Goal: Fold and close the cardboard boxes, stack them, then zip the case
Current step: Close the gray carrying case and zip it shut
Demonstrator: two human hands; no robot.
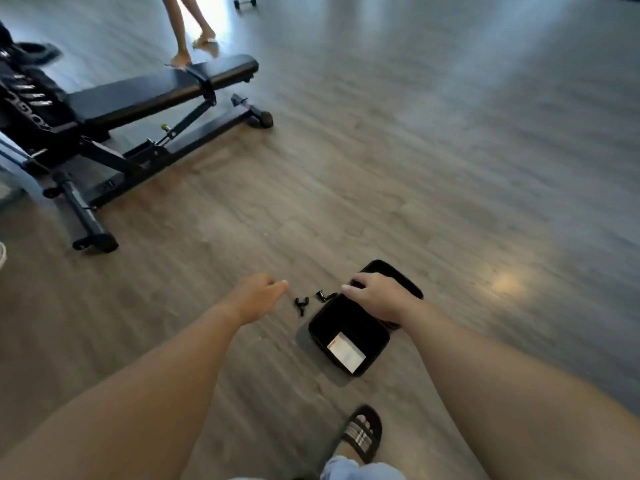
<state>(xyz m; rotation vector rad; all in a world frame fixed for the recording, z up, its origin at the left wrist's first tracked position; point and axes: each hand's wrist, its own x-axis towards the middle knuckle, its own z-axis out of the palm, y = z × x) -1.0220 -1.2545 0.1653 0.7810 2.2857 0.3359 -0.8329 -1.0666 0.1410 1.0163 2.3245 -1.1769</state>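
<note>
Lying open on the wood floor [450,168] just ahead of the sandalled foot [363,433] — the black case [346,337], both halves spread flat, hinge line running across under the right hand [375,295]. Showing a dark lining and one pale rectangular item [346,351] tucked in the near half, possibly a small cardboard box, though too blurred for certainty. Pointing with its long axis from near-left toward far-right, away from the body on a diagonal. Looking like a semi-rigid shell: light, stiff enough to hold shape, not fragile, fabric skin giving decent grip. Best taken by the far lid's rim to swing it over, then steadied at a corner while pulling the zip.

Resting over the hinge and the far half, the right hand, fingers curled down onto the edge — pressing or gripping it, hard to tell which. Reaching out just to the left, the left hand [259,292], loosely curled and holding nothing, fingertips near two small black clips [302,304] lying on the floor beside the case.

Standing well apart at upper left, a black weight bench [156,95]; beyond it, another person's legs [188,29] and a dumbbell [245,2].
</note>
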